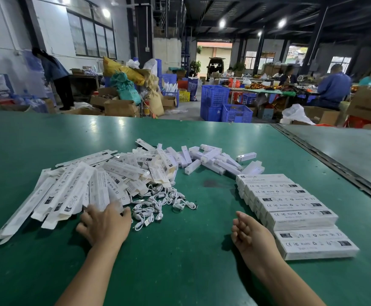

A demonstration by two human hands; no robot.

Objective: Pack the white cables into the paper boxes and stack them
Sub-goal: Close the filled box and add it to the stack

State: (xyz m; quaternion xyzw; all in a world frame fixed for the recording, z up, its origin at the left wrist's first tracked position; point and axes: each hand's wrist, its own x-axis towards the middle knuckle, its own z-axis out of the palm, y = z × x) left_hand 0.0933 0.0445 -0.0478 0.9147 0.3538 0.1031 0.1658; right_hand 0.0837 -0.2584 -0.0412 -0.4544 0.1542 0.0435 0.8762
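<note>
My left hand point(105, 225) lies spread on flat boxes point(70, 195) beside cables point(158, 204); right hand point(247, 236) relaxed, empty, by stacked boxes point(290, 208) at right.

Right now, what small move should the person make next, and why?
Probably the left hand, resting on the fanned flat white paper boxes, should pinch one up: the right hand is open and empty, and the coiled white cables lie loose beside the pile.

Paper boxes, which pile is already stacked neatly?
The stacked boxes right of the right hand; the flat boxes by the left hand lie fanned loose.
</note>
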